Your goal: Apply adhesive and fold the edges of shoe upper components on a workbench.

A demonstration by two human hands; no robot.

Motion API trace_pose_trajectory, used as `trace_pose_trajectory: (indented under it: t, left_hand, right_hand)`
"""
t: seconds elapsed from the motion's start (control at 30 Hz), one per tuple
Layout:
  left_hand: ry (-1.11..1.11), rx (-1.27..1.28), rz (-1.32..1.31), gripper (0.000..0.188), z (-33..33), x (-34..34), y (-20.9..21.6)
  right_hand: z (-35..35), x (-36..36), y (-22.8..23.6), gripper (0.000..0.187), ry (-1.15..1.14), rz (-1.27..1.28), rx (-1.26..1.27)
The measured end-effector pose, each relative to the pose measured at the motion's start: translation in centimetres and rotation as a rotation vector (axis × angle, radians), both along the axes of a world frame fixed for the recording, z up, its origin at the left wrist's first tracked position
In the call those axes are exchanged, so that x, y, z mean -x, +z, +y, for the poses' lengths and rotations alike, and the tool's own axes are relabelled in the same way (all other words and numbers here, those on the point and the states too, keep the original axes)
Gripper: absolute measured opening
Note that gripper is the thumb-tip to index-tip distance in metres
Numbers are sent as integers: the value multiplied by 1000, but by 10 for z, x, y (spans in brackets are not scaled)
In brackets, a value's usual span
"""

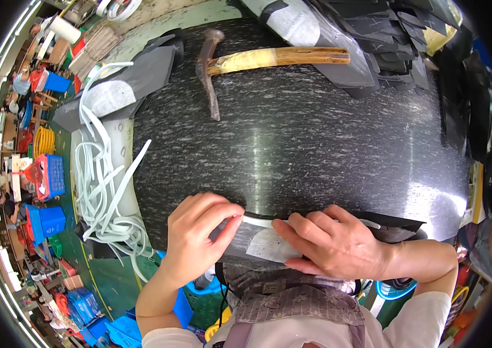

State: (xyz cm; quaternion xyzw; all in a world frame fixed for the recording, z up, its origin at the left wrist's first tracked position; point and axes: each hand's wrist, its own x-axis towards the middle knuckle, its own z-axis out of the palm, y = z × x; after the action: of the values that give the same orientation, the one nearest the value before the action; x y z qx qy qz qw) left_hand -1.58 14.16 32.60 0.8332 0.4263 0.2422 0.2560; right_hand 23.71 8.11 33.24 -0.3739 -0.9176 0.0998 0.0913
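White strip (257, 221), narrow and flexible, lies along the upper edge of a dark grey sheet (235, 239) at the near side of the counter (292, 156), close to the person's body. The thumb and forefinger of the left hand (198, 229) are pinched together at the left end of the visible strip. The fingers of the right hand (339, 243) curl over the strip and the sheet, with the thumb lower down on the sheet; whether they grip or only press cannot be told. Between the hands, the sheet shows a pale grey rounded patch (270, 246), partly covered by the right fingers. A short end of strip shows beyond the right hand. The counter is glossy black with pale flecks and catches bright reflections. To the left, a loose tangle of pale strips (104, 197) spills down past the counter's edge. Across the far side lies a hammer (252, 60), its wooden handle partly wrapped in yellow, pointing right. More grey sheets (156, 69) lie at the far left corner, and a piled stack of dark sheets (388, 49) at the far right. Farther out on the left, blue baskets (49, 223) stand on a green floor (112, 284), near other people at work.
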Motion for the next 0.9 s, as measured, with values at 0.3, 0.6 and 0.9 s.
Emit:
trace_pose_trajectory:
  t: [0.3,0.6,0.9]
  left_hand:
    - [-202,-456,-206,33,-2,7,-3]
    - [-731,-566,413,14,-37,-22,9]
    - [-673,-1057,752,14,-15,-23,56]
  right_hand:
    - [-13,-7,2,70,3,65,-23]
    - [-51,-21,12,41,37,-61,178]
    - [-56,-87,24,33,-295,118,21]
